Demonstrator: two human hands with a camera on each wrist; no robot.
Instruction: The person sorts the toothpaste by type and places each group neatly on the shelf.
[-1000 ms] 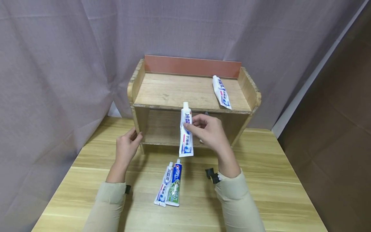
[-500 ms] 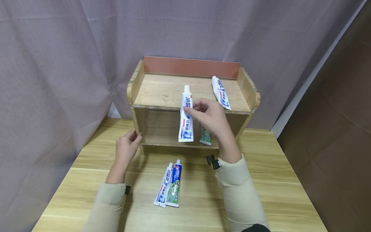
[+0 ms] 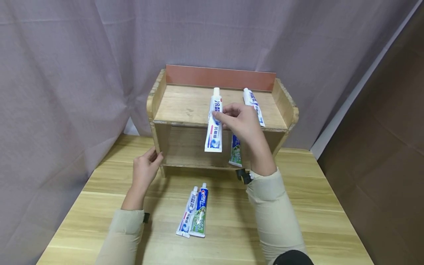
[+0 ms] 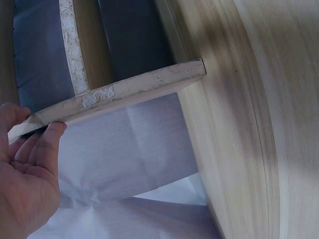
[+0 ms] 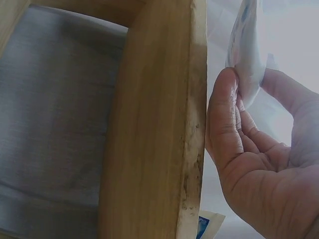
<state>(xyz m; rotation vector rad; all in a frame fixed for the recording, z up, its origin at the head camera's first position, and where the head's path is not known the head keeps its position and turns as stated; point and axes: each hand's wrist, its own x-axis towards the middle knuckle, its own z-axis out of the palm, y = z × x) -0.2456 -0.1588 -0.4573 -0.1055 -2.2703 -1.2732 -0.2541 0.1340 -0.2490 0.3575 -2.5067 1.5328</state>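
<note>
My right hand pinches a white toothpaste tube with blue lettering, thumb on its front. The tube points cap up and overlaps the front edge of the upper board of a small wooden shelf. In the right wrist view, the pinched tube shows from its side beside the board's edge. My left hand grips the shelf's left side panel low down; the left wrist view shows thumb and fingers on either face of that panel.
Another white tube lies on the upper board at the right, partly behind my hand. A blue-and-green tube lies on the lower board. On the table, a white tube and a blue-and-green tube lie side by side.
My right hand has lifted the white toothpaste tube from in front of the lower compartment to the upper board's level. The tube on the lower board has come into view. My left hand stays put.
</note>
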